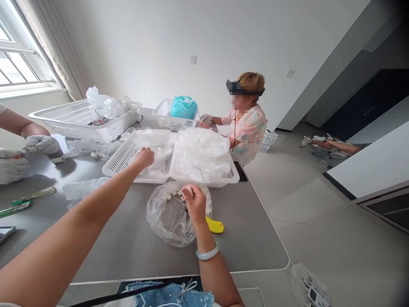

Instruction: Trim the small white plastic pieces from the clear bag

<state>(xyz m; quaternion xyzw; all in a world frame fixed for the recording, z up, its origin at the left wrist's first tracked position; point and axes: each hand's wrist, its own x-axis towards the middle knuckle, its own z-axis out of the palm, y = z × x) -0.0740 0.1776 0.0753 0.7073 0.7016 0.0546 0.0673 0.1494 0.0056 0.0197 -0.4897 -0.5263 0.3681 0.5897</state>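
Note:
My left hand [144, 157] reaches into the left white basket [119, 162] in front of me, fingers curled down among clear plastic bags; what it grips is hidden. My right hand [193, 201] is closed in a pinch on a small white plastic part, held just above a crumpled clear plastic bag [169, 217] with more white parts showing through it. A yellow tool [214, 225] lies on the grey table [249, 238] beside my right wrist, which wears a pale bangle.
A second white basket [234, 175] full of clear bags adjoins the first. Farther back stand a large white basket [76, 121] and a smaller one holding a teal bag [183, 107]. A seated person works at the far side. Gloved hands [19, 155] work at left; green-handled screwdrivers [32, 198] lie nearby.

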